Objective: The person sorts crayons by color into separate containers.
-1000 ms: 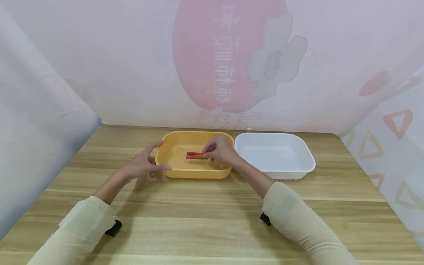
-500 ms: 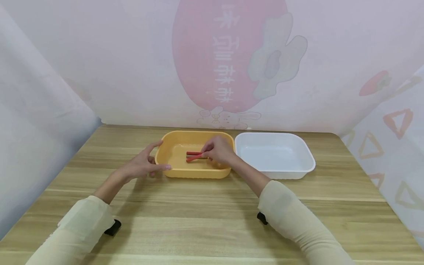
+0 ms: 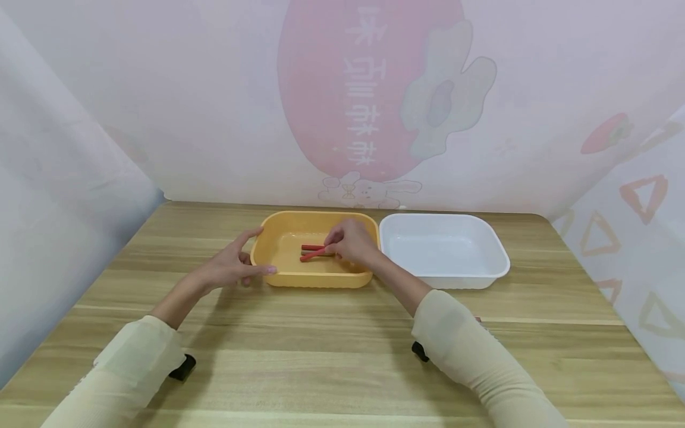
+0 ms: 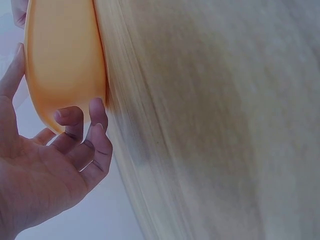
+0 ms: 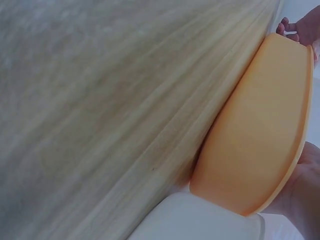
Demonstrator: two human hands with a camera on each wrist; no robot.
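Two red sticks (image 3: pixel 314 250) lie inside the orange tray (image 3: pixel 278 270); the right hand (image 3: pixel 350 242) pinches one, the left hand (image 3: pixel 231 267), fingers relaxed, steadies its corner; the white tray (image 3: pixel 489 261) beside it holds nothing.

Orange tray (image 3: pixel 278 270), white tray (image 3: pixel 497 264), red sticks (image 3: pixel 313 250) (wood-grain table (image 3: pixel 342 368)).

You have two red sticks (image 3: pixel 314 251) in the orange plastic tray (image 3: pixel 278 261), with the white plastic tray (image 3: pixel 489 252) just right of it on the wooden table (image 3: pixel 321 368).
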